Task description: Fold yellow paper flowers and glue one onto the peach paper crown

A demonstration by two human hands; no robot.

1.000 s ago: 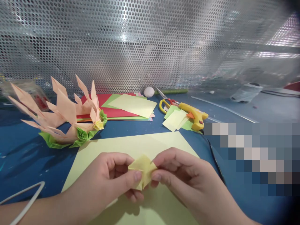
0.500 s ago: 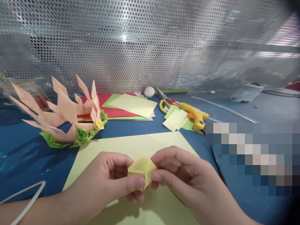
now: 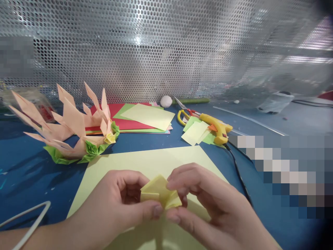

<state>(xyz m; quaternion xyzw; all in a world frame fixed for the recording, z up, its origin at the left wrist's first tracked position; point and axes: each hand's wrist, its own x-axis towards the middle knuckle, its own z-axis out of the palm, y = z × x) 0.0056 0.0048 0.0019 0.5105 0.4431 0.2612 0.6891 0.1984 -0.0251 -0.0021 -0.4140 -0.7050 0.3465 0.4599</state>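
A small piece of folded yellow paper is held up between both hands, above a large pale yellow sheet. My left hand pinches its left side, thumb in front and fingers behind. My right hand is at its right side, with fingertips on the upper edge and the thumb lower at the bottom right corner. The paper's right flap stands partly unfolded between that thumb and the fingers. Both hands' far fingers are partly hidden behind the paper.
A peach paper crown-like ring with green folded pieces stands left. Behind lie stacked coloured sheets, a white ball and scissors. To the right are small paper squares and a yellow glue gun with a black cord.
The folded paper's right flap has opened outward. My right thumb has moved down and away from the fingers, while my left hand keeps its pinch nearly in place.
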